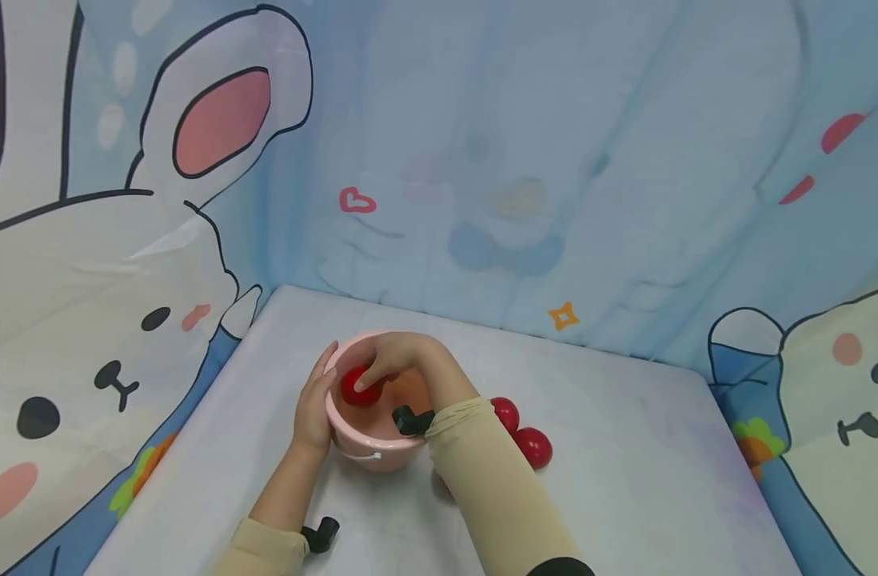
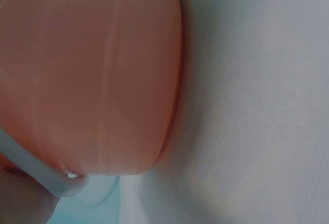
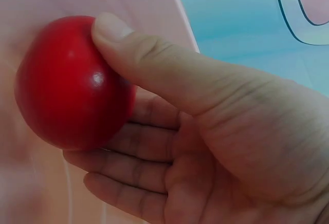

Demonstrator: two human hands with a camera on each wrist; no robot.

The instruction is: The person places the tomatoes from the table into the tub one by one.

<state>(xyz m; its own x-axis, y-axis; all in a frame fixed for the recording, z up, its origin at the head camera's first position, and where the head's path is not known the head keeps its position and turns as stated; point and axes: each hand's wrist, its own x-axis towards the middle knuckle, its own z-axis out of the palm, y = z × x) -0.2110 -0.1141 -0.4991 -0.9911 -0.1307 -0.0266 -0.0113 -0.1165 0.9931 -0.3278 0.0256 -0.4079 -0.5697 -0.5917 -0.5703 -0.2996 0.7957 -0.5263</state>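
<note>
Head view is showing a pink bucket sitting a bit left of centre in the lower half of the frame, on a pale bench with cartoon bunny cloth hanging all around it. Right hand is reaching down into the bucket from above and gripping a red ball, which is sitting inside the bucket near its left wall. Left hand is lying against the bucket's outer left side with its fingers fairly straight, pressing on the rim rather than wrapping around anything.

Right wrist view is giving the clearest look: the thumb is lying over the top of the ball and the fingers are cupping it from below, with the pink bucket wall right behind it (upper left of that frame).

Left wrist view is filling up with the bucket's side, its white handle crossing the lower left corner.

Two more red balls are lying on the bench just right of the bucket, partly behind the right sleeve.
</note>
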